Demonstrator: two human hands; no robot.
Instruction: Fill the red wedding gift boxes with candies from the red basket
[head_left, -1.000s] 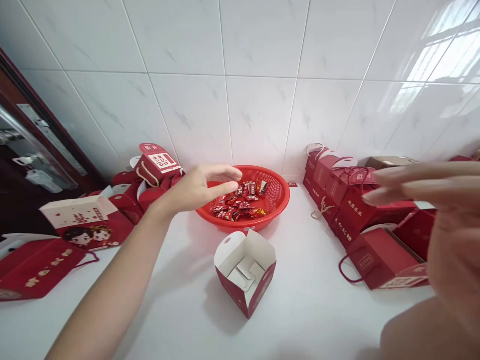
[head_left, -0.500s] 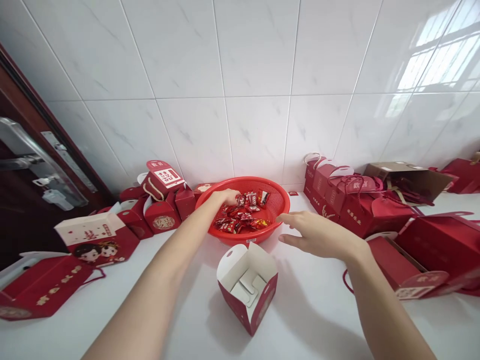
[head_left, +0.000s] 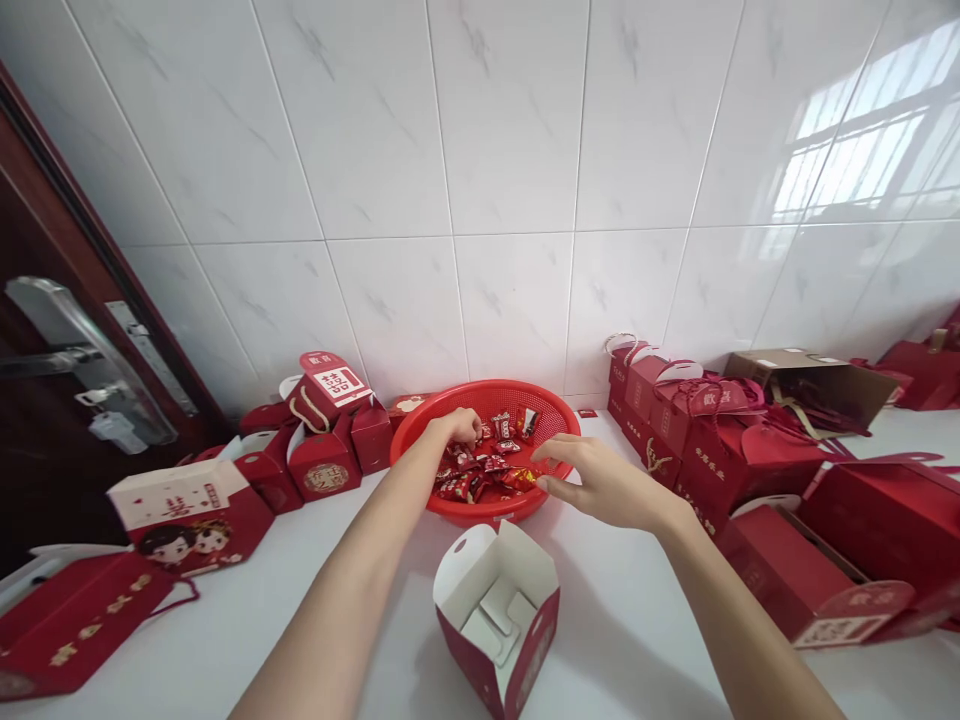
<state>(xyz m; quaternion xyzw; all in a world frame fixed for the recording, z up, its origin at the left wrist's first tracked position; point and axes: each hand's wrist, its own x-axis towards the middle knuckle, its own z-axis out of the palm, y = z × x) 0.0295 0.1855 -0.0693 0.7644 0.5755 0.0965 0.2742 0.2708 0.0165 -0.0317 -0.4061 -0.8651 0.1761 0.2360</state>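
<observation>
A red plastic basket point(head_left: 409, 430) holds several wrapped candies point(head_left: 491, 463) in red, and one in yellow and red. My left hand point(head_left: 457, 427) is inside it at the left, fingers curled down among the wrappers. Whatever those fingertips grip is hidden. Over the basket's right rim reaches my right hand point(head_left: 589, 475), thumb and fingers apart, close to the yellow candy point(head_left: 519, 478) and holding nothing I can see. In front of the basket stands a red paper box point(head_left: 499, 620), its top open, white inside, with folded bottom flaps and no candy visible in it.
Red gift boxes line the left, among them a box with two cartoon figures point(head_left: 191, 520). More boxes with rope handles point(head_left: 720, 440) stand at the right, near a brown open carton point(head_left: 817, 385). A tiled wall point(head_left: 517, 310) rises behind; a door handle point(head_left: 82, 350) is at far left.
My right hand has moved left, over the basket and nearer the candies. The left hand stays in the basket, its fingers more curled. The whole view has shifted slightly upward.
</observation>
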